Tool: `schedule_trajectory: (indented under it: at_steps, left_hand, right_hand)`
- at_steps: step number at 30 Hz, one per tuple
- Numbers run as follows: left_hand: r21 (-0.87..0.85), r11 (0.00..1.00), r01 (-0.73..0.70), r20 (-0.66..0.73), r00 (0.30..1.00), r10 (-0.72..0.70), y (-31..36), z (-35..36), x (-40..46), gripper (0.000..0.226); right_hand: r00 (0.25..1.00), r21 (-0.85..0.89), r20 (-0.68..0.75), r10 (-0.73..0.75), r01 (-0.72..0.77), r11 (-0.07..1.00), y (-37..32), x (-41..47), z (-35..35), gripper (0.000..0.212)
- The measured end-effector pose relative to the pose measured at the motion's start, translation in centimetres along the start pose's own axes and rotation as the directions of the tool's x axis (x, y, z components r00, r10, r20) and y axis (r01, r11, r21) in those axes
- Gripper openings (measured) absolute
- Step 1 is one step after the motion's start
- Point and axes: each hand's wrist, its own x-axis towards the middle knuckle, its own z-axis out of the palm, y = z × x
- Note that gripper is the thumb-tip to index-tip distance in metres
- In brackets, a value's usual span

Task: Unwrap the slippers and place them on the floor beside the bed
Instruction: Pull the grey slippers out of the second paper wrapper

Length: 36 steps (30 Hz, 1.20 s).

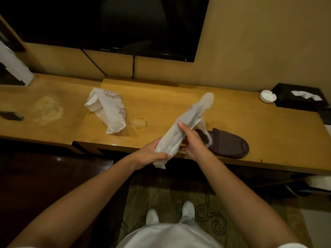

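Wrapper (186, 126) is hiding whatever's inside, the right hand (192, 142) is covering the bare slipper's (231, 144) heel, and the tissue box (300, 100) is getting clipped by the frame.

Lots of open table (232, 111) between the empty bag (107, 111) and the ashtray (268, 96). Blocked at the front edge by a brown slipper (229, 143).

Both arms reaching fwd, bare to the elbows. Left hand (152, 154) is closing its fingers round the wrapper's (180, 129) lower end; right hand (192, 140) is pinching it higher up, thumb on top.
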Motion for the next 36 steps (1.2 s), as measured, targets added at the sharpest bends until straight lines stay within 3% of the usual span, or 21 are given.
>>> schedule_trajectory:
  at_steps: [2,5,7,9,14,17,19,22,24,27,29,31,32,36]
  left_hand:
    - [0.050,0.998,-0.044,-0.011,0.999,0.044,0.0,0.5,0.1,0.071]
    - [0.129,0.989,-0.073,0.002,0.997,0.073,-0.4,1.0,0.2,0.076]
    - [0.071,0.995,-0.066,0.054,0.997,0.063,-0.2,0.8,0.3,0.070]
    - [-0.033,0.999,-0.036,0.050,0.998,0.038,0.4,0.1,0.6,0.055]
    - [-0.139,0.985,-0.101,-0.186,0.980,0.074,3.5,-1.4,1.7,0.082]
    - [-0.161,0.969,-0.189,-0.137,0.976,0.167,5.0,-1.3,2.0,0.061]
    - [-0.196,0.953,-0.230,-0.127,0.970,0.208,5.4,-1.0,2.0,0.043]
    - [-0.200,0.942,-0.269,-0.168,0.957,0.238,5.3,-0.7,1.9,0.034]
    - [-0.154,0.947,-0.282,-0.192,0.949,0.251,5.2,-0.8,1.8,0.031]
    - [-0.119,0.954,-0.277,-0.197,0.948,0.250,4.8,-0.9,1.5,0.037]
    - [-0.094,0.958,-0.272,-0.193,0.949,0.251,4.7,-1.0,1.3,0.038]
    - [-0.076,0.958,-0.278,-0.148,0.953,0.265,4.6,-0.9,1.3,0.037]
    - [-0.077,0.958,-0.275,-0.124,0.956,0.265,4.6,-0.8,1.2,0.038]
    - [-0.080,0.961,-0.263,-0.109,0.961,0.254,4.7,-0.6,1.2,0.039]
  right_hand:
    - [0.999,0.000,-0.013,-0.049,0.049,0.999,-0.3,-0.2,-0.1,0.080]
    - [0.990,-0.038,-0.067,-0.124,0.121,0.992,-0.5,-0.4,-0.3,0.060]
    - [0.982,-0.045,-0.144,-0.119,0.113,0.993,-0.6,-0.7,-0.7,0.044]
    - [0.979,-0.035,-0.175,-0.106,0.102,0.994,-0.6,-1.1,-1.3,0.044]
    - [0.995,0.074,0.009,-0.104,0.103,0.992,-0.5,-3.0,-1.5,0.052]
    - [0.983,0.100,0.167,-0.080,0.064,0.993,-0.5,-3.9,-1.0,0.053]
    - [0.981,0.035,0.184,-0.060,0.054,0.998,-0.6,-4.2,-1.0,0.046]
    - [0.993,-0.201,0.071,-0.096,0.108,0.974,-1.5,-4.5,-1.2,0.044]
    - [0.986,-0.266,-0.005,-0.166,0.159,0.951,-2.6,-4.7,-1.4,0.046]
    - [0.918,-0.279,-0.077,-0.390,0.356,0.892,-5.4,-5.4,-1.6,0.060]
    - [0.834,-0.299,-0.036,-0.550,0.516,0.803,-7.3,-6.0,-1.8,0.075]
    - [0.785,-0.289,0.006,-0.619,0.594,0.751,-8.9,-6.7,-1.7,0.080]
    - [0.760,-0.317,0.009,-0.650,0.619,0.719,-9.3,-7.1,-1.5,0.074]
    - [0.619,-0.538,-0.030,-0.785,0.652,0.534,-9.3,-8.0,-0.9,0.015]
